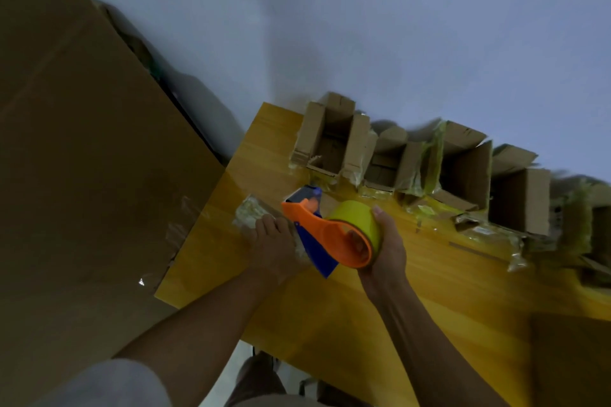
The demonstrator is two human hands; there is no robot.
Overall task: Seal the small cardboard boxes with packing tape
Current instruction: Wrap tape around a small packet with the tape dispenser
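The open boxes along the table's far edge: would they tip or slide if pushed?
The open boxes probably slide easily: they look empty, so light. Standing tall and narrow, they may tip. Their raised flaps and loose tape scraps could snag neighbours, so several might shift together.

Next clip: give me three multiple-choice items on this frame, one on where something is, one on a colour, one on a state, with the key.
1. Where do the open cardboard boxes stand?
A. along the table's far edge
B. on the floor
C. stacked on the left hand

2. What colour is the tape roll in the dispenser?
A. white
B. yellow
C. black

3. What is the right hand doing?
A. resting flat on the table
B. hanging idle
C. gripping the tape roll end of the dispenser

Key:
1 A, the row sits along the wooden table's far edge by the wall.
2 B, the roll shows yellow beside the orange frame.
3 C, fingers curl round the roll while the left hand presses on a small taped box.
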